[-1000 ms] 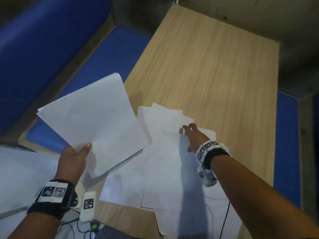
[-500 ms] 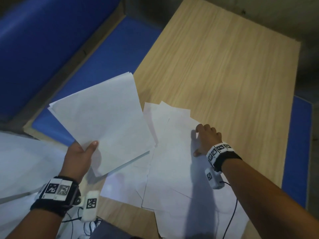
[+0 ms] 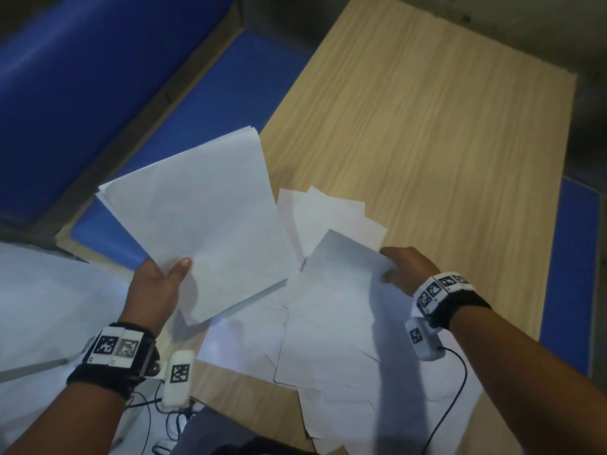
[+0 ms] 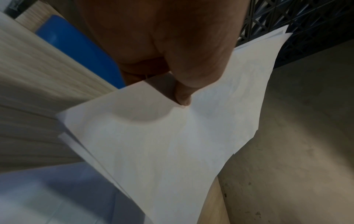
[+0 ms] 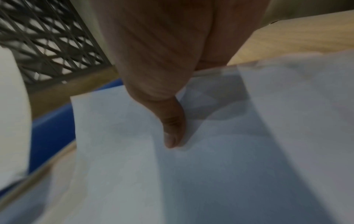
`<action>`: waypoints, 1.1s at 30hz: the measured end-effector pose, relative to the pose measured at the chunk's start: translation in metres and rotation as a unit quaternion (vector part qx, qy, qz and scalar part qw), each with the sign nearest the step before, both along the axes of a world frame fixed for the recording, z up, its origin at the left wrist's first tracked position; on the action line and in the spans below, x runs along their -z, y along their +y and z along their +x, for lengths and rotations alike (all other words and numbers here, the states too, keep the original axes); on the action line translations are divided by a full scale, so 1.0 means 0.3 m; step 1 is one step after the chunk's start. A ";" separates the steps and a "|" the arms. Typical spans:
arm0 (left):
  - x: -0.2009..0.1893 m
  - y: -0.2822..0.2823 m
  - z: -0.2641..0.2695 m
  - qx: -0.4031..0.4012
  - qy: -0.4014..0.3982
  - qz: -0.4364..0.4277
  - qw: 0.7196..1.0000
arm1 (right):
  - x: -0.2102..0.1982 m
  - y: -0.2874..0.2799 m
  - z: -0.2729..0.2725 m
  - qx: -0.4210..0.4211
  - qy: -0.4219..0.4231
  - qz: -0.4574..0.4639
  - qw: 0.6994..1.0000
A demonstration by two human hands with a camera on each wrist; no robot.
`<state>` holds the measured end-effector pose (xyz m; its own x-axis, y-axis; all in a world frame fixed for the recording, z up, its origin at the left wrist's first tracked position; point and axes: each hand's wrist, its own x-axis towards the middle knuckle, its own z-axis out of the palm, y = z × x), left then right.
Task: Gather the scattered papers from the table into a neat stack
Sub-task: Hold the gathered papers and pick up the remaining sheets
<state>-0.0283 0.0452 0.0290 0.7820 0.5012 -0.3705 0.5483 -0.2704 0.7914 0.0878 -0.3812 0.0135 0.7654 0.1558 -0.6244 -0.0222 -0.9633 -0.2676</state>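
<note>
My left hand (image 3: pixel 164 280) holds a thin stack of white papers (image 3: pixel 203 218) in the air over the table's left edge, thumb on top (image 4: pixel 184 100), fingers hidden beneath. My right hand (image 3: pixel 400 267) pinches the right edge of a single white sheet (image 3: pixel 341 290), thumb (image 5: pixel 172 136) on top, and that edge stands lifted off the pile. Several more loose sheets (image 3: pixel 331 218) lie overlapping on the wooden table (image 3: pixel 443 133) under and around it, reaching the near edge.
A blue bench seat (image 3: pixel 197 93) runs along the table's left side and another blue surface (image 3: pixel 571 274) lies to the right. White fabric (image 3: pixel 39 307) sits at lower left. Cables (image 3: pixel 456 389) hang from the wrist cameras. The table's far half is bare wood.
My right hand slid right from pressing flat on the pile and now pinches one sheet's edge, which has lifted. The held stack in my left hand stayed roughly in place.
</note>
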 end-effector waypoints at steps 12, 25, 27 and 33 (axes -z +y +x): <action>0.009 0.058 -0.038 -0.018 -0.003 0.010 1.000 | 0.042 0.098 -0.248 -0.125 0.058 0.004 0.990; -0.013 -0.009 -0.039 0.006 -0.017 0.001 1.000 | 0.117 0.107 -0.196 -0.139 -0.030 -0.156 0.978; -0.015 -0.015 -0.036 0.009 -0.015 0.003 1.000 | 0.107 0.102 -0.192 -0.136 -0.025 -0.139 0.981; -0.023 -0.027 -0.023 0.008 -0.005 0.005 1.000 | 0.079 0.100 -0.189 -0.079 0.038 -0.063 0.994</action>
